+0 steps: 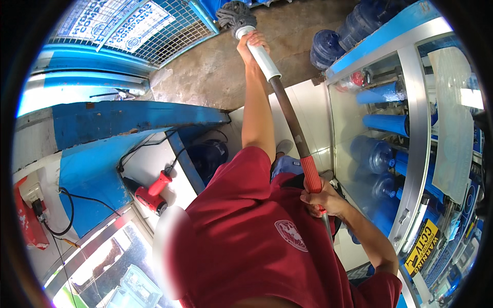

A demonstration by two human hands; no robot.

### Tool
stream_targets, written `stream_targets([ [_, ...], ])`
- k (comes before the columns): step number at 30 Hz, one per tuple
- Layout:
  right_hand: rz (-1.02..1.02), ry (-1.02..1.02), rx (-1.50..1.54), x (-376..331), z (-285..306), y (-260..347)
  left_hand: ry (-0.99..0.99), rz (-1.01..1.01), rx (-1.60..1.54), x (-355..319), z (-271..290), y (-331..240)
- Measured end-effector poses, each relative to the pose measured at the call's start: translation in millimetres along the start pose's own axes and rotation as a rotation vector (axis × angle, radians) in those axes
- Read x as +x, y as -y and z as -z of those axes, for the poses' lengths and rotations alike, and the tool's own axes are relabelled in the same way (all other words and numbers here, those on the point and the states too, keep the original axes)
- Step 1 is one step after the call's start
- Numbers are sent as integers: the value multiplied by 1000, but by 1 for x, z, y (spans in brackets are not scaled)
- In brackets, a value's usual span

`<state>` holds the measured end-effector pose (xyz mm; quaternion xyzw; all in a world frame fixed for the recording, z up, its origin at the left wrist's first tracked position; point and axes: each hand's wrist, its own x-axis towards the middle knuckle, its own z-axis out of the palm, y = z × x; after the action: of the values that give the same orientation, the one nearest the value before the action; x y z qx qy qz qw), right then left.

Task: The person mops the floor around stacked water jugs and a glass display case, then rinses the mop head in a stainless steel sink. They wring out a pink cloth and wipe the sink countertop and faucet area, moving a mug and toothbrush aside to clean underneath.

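A long mop (290, 113) slants across the view from far to near, its bundle of grey strings (236, 16) farthest from me. My left hand (252, 45), arm stretched out, is wrapped round the white sleeve just below the strings. Close to my body, my right hand (324, 199) closes round the lower end of the red ribbed grip (310, 173). Between the hands runs a dark brown pole. A thin metal rod (327, 226) comes out below my right hand.
At right stands a glass-fronted cabinet (417, 102) with blue cylinders inside. Large blue water jugs (327, 47) sit beyond it. A blue mesh gate (154, 31) and blue ledge (138, 120) are at left. A red power tool (153, 192) lies on a white surface.
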<state>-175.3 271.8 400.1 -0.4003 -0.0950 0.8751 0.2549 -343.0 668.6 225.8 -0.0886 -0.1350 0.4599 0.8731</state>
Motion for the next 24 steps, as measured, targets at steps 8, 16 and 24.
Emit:
stream_targets([
  [8,0,93,-31,7,-1,4,164,-74,9,4,-31,-1],
  [16,18,136,-14,9,4,0,279,-109,-65,12,-27,5],
  [24,93,-20,-47,-6,1,0,-40,-34,-72,6,7,24],
])
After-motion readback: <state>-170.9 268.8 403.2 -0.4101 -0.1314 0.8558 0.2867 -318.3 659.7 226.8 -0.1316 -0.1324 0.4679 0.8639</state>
